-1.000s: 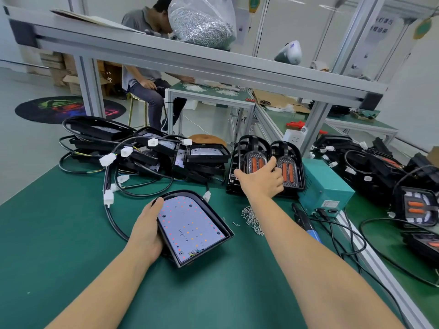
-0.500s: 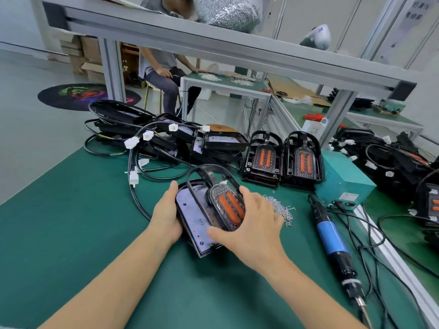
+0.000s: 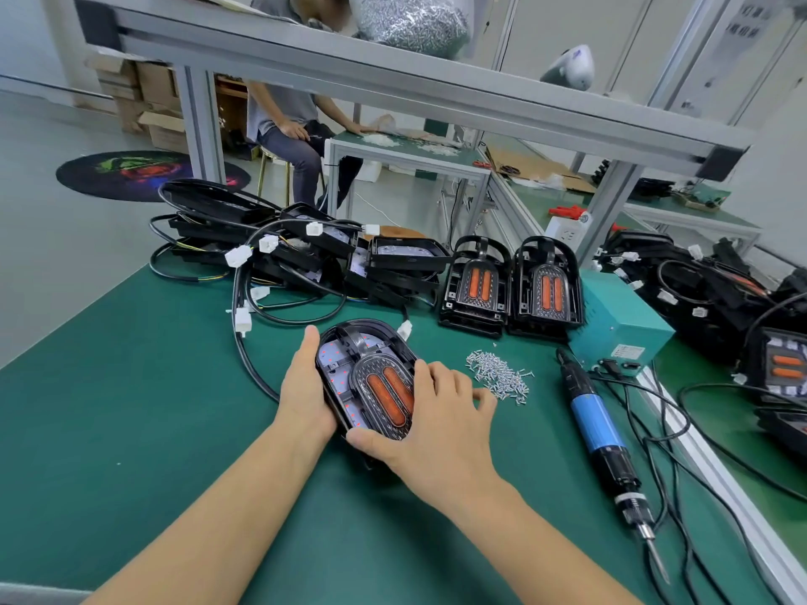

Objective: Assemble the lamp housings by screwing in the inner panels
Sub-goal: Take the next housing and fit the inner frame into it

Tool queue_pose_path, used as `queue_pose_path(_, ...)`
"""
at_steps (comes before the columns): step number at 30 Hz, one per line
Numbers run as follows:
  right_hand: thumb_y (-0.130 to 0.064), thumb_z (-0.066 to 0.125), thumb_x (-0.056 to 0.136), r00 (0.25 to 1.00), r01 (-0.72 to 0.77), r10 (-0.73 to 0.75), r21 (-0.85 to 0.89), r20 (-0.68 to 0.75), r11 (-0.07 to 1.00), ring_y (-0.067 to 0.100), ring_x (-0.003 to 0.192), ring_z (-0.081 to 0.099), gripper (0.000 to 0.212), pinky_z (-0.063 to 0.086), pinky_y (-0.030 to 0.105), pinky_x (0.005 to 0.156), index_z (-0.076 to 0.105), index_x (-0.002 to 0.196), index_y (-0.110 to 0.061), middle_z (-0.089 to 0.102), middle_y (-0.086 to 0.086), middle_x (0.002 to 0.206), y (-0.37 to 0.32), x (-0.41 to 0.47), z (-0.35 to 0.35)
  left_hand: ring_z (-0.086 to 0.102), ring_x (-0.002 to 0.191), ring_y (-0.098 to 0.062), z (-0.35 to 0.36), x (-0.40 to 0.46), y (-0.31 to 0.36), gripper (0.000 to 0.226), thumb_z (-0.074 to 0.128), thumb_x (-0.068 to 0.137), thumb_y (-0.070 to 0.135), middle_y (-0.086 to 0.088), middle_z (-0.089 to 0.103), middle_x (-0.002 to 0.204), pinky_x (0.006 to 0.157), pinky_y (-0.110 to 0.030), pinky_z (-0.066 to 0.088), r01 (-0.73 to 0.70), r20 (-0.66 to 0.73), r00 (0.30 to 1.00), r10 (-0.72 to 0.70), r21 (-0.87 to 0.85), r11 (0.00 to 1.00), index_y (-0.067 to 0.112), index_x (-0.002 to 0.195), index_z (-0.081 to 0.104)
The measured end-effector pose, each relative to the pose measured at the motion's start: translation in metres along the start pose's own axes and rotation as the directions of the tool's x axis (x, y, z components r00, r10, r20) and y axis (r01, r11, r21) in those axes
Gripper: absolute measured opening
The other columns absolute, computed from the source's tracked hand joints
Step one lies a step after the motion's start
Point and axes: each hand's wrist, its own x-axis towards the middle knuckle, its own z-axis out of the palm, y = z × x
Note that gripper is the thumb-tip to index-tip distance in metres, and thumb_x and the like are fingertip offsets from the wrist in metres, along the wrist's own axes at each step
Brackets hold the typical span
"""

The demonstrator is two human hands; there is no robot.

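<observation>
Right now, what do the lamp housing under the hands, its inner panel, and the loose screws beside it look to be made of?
Lamp housing: black, semi-glossy, smooth-rimmed, probably moulded plastic.
Inner panel: ribbed clear lens over two orange strips, likely transparent plastic.
Screws: small, bright silver, reflective, apparently plated metal.
</observation>
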Motion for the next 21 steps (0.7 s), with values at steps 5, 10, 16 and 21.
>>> queue_pose_path(5, -0.089, 0.033, 0.07, 0.996, -0.008, 0.006, 0.023, 0.089, 1.0, 0.019, 0.146, 0.008, 0.111, -0.005, 0.048, 0.114, 0.015, 0.153, -0.017, 0.013, -0.001, 0.16, 0.001, -0.002, 0.003, 0.06, 0.113, -0.035, 0.003, -0.003, 0.001, 0.046, 0.042, 0.1, 0.037, -0.017, 0.062, 0.124, 0.093, -0.046, 0.05, -0.093, -0.16, 0.983, 0.088, -0.027, 0.995, 0.004, 0.129, 0.054)
queue_pose_path(10, -0.089, 0.035, 0.068, 0.991, -0.031, 0.009, 0.164, 0.137, 0.986, 0.016, 0.149, 0.004, 0.114, -0.006, 0.046, 0.119, 0.009, 0.154, -0.019, 0.013, -0.005, 0.161, 0.008, -0.001, 0.006, 0.051, 0.068, -0.022, 0.005, -0.001, 0.006, 0.034, 0.042, 0.093, 0.016, -0.003, 0.058, 0.07, 0.067, -0.032, 0.042, -0.255, -0.189, 0.916, 0.354, 0.409, 0.876, 0.017, 0.061, 0.054)
queue_pose_path(16, -0.087, 0.031, 0.074, 0.977, 0.031, -0.062, 0.153, 0.202, 0.988, 0.016, 0.149, 0.003, 0.103, 0.001, 0.047, 0.121, 0.024, 0.152, -0.02, 0.007, -0.004, 0.163, 0.014, 0.006, 0.007, 0.047, 0.117, -0.029, -0.013, 0.005, 0.01, 0.043, 0.037, 0.092, 0.008, -0.008, 0.057, 0.127, 0.102, -0.043, 0.039, -0.148, -0.044, 0.84, 0.541, 0.94, 0.307, 0.017, 0.129, 0.057)
queue_pose_path(21, -0.078, 0.045, 0.08, 0.969, 0.121, -0.161, 0.209, 0.189, 0.97, 0.013, 0.146, 0.009, 0.088, 0.002, 0.04, 0.121, 0.027, 0.151, -0.029, 0.009, -0.007, 0.162, 0.028, 0.013, 0.004, 0.039, 0.124, -0.032, -0.019, -0.001, 0.006, 0.054, 0.04, 0.088, 0.001, -0.013, 0.047, 0.137, 0.101, -0.043, 0.036, -0.107, 0.049, 0.834, 0.549, 0.992, 0.074, 0.015, 0.14, 0.045)
